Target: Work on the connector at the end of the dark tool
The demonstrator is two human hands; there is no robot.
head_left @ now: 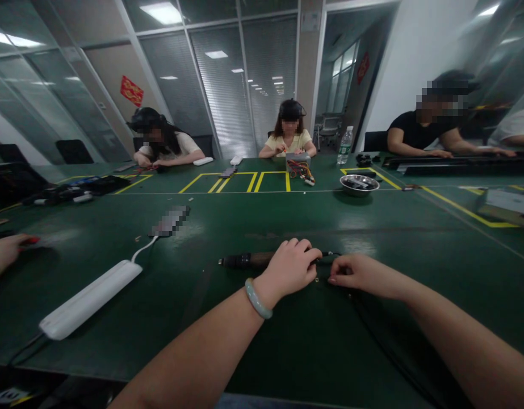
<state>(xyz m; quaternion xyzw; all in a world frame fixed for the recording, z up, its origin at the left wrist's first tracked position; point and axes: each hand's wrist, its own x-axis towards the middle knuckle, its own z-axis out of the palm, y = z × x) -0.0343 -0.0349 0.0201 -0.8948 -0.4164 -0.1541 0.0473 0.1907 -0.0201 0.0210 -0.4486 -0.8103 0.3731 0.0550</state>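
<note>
A dark, cylindrical electric screwdriver (253,260) lies sideways on the green mat, its metal tip pointing left. My left hand (292,264), with a pale green bangle (257,299) at the wrist, is curled over the rear end of the tool. Just right of it, my right hand (357,272) is closed in a pinch beside the tool's cord; whatever may be between its fingertips is hidden. Tiny brass-coloured bits (317,279) lie on the mat between my hands. A black cable (385,346) runs beneath my right forearm towards the near edge.
To the left, a white power strip (91,298) has a cord leading to a phone (170,220). Another person's hand (6,253) reaches in at the left edge. A metal bowl (359,192) with dark parts and a water bottle (345,146) stand beyond. Several people work around the table.
</note>
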